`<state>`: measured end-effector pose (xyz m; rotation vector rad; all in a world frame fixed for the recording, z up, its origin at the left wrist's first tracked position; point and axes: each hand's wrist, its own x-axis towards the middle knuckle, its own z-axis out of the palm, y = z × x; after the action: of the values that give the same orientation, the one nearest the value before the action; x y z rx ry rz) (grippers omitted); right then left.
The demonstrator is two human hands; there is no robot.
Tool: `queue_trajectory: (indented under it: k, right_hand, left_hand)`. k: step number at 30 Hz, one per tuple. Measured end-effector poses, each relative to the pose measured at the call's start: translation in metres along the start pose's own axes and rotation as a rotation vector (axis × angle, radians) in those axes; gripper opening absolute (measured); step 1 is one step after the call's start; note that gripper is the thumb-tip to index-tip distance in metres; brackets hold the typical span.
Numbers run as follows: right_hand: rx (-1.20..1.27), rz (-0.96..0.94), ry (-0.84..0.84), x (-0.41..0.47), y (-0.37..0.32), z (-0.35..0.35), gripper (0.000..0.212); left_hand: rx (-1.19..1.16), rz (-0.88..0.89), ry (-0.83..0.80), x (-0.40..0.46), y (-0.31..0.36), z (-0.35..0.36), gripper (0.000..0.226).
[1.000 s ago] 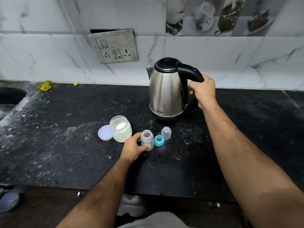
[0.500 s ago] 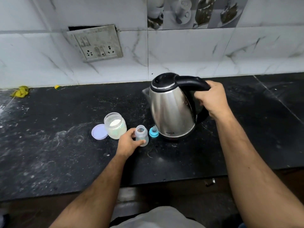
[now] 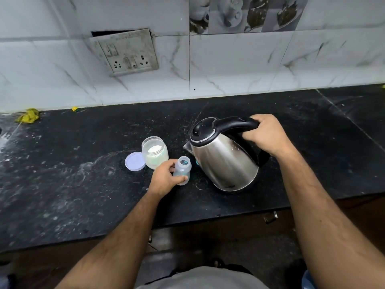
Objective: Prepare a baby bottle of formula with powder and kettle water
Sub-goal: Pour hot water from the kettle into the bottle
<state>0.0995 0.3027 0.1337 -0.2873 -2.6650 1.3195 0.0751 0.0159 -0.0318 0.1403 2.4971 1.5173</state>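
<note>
A small clear baby bottle stands uncapped on the black counter, and my left hand grips its side. My right hand is wrapped around the black handle of a steel kettle. The kettle is off the counter and tilted left, its spout close above and beside the bottle's mouth. An open jar of white formula powder stands just left of the bottle, with its round white lid lying beside it. A sliver of the teal bottle ring shows behind the kettle; the bottle cap is hidden.
A switch and socket plate hangs on the marble wall behind. A yellow scrap of cloth lies at the counter's back left. The counter's front edge runs just below my forearms, with a dark floor beneath.
My right hand has lifted the kettle off the back of the counter, carried it forward and tilted it left over the bottle. My left hand keeps its hold on the bottle.
</note>
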Motion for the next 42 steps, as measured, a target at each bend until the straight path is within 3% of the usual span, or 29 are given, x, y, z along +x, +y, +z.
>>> queue_trajectory:
  k: [12, 25, 42]
  right_hand:
    - [-0.25, -0.104, -0.12, -0.002, -0.027, 0.003, 0.008]
    - [-0.374, -0.14, -0.152, -0.001, -0.042, 0.01, 0.015]
    - [-0.443, -0.168, -0.167, 0.002, -0.043, 0.009, 0.006]
  left_hand:
    - [0.029, 0.01, 0.01, -0.008, 0.012, -0.01, 0.044]
    - [0.047, -0.014, -0.002, -0.011, 0.008, -0.013, 0.048]
    - [0.033, -0.018, 0.019, -0.014, 0.008, -0.012, 0.048]
